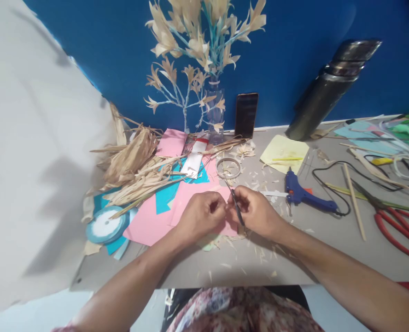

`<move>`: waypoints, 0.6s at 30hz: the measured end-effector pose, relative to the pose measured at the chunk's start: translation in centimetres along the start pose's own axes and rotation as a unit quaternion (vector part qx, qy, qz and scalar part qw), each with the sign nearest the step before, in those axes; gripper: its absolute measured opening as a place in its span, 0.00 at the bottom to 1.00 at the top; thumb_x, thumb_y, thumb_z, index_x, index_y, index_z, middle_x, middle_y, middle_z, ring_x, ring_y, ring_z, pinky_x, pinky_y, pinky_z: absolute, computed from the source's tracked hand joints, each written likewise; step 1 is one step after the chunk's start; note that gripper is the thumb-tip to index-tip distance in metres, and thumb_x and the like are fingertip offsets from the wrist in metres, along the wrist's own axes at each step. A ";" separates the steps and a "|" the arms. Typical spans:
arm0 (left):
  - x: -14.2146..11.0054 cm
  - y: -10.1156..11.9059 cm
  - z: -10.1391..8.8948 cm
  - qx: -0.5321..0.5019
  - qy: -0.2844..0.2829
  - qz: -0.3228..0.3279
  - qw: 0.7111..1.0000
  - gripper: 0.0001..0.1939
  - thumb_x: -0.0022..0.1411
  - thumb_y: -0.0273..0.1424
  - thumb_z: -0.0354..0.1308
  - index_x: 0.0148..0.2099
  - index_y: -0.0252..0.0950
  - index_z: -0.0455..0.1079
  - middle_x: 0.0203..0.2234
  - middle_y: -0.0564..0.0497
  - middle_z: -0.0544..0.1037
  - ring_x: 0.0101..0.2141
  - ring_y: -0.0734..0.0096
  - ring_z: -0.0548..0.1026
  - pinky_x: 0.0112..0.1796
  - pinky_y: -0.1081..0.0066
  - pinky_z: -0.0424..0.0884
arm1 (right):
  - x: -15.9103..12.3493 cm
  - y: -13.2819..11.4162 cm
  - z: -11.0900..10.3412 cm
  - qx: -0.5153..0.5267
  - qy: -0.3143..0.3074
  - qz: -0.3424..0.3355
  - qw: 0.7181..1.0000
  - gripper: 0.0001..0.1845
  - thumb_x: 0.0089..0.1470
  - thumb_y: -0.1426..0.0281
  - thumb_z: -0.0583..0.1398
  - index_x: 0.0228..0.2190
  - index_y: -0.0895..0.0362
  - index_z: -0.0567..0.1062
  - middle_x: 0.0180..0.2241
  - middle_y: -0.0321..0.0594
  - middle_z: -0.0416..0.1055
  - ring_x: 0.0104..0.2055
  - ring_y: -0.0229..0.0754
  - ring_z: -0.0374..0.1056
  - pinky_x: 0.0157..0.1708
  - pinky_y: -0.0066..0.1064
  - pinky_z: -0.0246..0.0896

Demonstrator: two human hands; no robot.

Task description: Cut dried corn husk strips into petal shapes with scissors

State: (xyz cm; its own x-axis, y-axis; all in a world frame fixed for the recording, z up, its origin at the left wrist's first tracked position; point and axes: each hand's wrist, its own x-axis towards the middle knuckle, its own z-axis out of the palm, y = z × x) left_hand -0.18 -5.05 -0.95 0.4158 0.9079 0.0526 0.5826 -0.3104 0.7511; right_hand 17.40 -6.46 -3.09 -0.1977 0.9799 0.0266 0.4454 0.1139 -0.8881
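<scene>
Over the pink paper (149, 223), my left hand (204, 212) has its fingers curled in a pinch. Whatever sits between those fingertips is too small to make out. Close against it, my right hand (256, 210) grips a slim black tool (237, 208) with a thin metal tip pointing up and away. Its kind is not clear. The two hands nearly touch at the fingertips. Just beyond them lies a roll of tape (228, 168), and pale husk snippets are scattered around.
Dried husks (135, 152) and a blue ribbon spool (106, 224) lie left. Husk flowers (207, 41) stand in a clear bottle (215, 110) by a phone (246, 115). Rightward are a blue glue gun (304, 193), a black flask (325, 92) and red-handled scissors (394, 221).
</scene>
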 end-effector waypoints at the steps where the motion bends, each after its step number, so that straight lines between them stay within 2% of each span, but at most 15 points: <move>1: 0.0 0.1 0.2 0.004 -0.002 0.002 1.000 0.07 0.51 0.24 0.50 0.22 0.36 0.63 0.18 0.54 0.69 0.22 0.74 0.66 0.27 0.74 0.57 | 0.0 0.0 0.0 -0.009 0.003 -0.002 1.000 0.05 0.43 0.73 0.60 0.27 0.55 0.69 0.20 0.28 0.60 0.22 0.34 0.53 0.22 0.25 0.45; 4: -0.2 0.1 0.7 0.073 0.004 -0.012 0.997 0.06 0.51 0.25 0.52 0.23 0.36 0.64 0.19 0.53 0.70 0.22 0.73 0.65 0.27 0.72 0.55 | -0.1 -0.2 0.1 -0.032 0.007 -0.014 0.999 0.05 0.41 0.76 0.58 0.24 0.55 0.67 0.20 0.28 0.59 0.22 0.33 0.51 0.22 0.25 0.45; 7: -0.2 -0.1 0.6 0.146 0.034 -0.032 0.988 0.09 0.54 0.27 0.51 0.22 0.36 0.65 0.20 0.51 0.72 0.23 0.71 0.65 0.27 0.69 0.54 | -0.2 -0.5 0.1 -0.027 0.010 -0.015 0.999 0.06 0.40 0.76 0.58 0.23 0.55 0.66 0.20 0.28 0.60 0.22 0.33 0.51 0.23 0.25 0.45; 10: 0.0 -0.4 -0.4 0.104 0.059 -0.034 0.992 0.11 0.56 0.26 0.48 0.26 0.35 0.70 0.24 0.50 0.75 0.26 0.69 0.69 0.30 0.70 0.59 | -0.2 -0.6 0.0 0.012 0.011 0.011 1.000 0.05 0.41 0.74 0.60 0.24 0.55 0.67 0.19 0.28 0.58 0.21 0.33 0.50 0.21 0.25 0.44; 14: 0.2 -0.3 -1.5 -0.025 0.011 -0.010 1.000 0.12 0.59 0.30 0.49 0.36 0.35 0.73 0.28 0.51 0.77 0.29 0.69 0.72 0.31 0.72 0.63 | 0.0 -0.4 -0.1 0.069 -0.002 0.014 0.998 0.06 0.42 0.72 0.62 0.24 0.56 0.67 0.19 0.27 0.56 0.22 0.33 0.48 0.20 0.24 0.44; 15: 0.2 -0.2 -1.4 -0.022 -0.002 -0.009 1.000 0.11 0.58 0.30 0.50 0.35 0.35 0.73 0.27 0.51 0.77 0.28 0.70 0.71 0.30 0.72 0.62 | 0.0 -0.2 -0.1 0.076 -0.005 0.011 0.997 0.06 0.42 0.72 0.62 0.24 0.56 0.67 0.19 0.27 0.56 0.22 0.33 0.49 0.20 0.24 0.45; 18: -0.1 0.3 -0.3 0.042 -0.014 -0.019 0.999 0.07 0.53 0.28 0.52 0.25 0.35 0.69 0.21 0.53 0.73 0.24 0.71 0.68 0.28 0.72 0.59 | 0.0 0.1 0.1 0.072 -0.008 0.008 0.997 0.06 0.43 0.73 0.62 0.25 0.56 0.68 0.20 0.27 0.57 0.22 0.33 0.50 0.21 0.24 0.45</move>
State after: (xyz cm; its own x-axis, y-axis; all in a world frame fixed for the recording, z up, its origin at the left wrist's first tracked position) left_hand -0.27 -5.11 -0.53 0.4105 0.9118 0.0062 0.6539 -0.2992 0.6949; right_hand 17.35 -6.42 -3.25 -0.2058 0.9786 0.0061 0.3195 0.0730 -0.9448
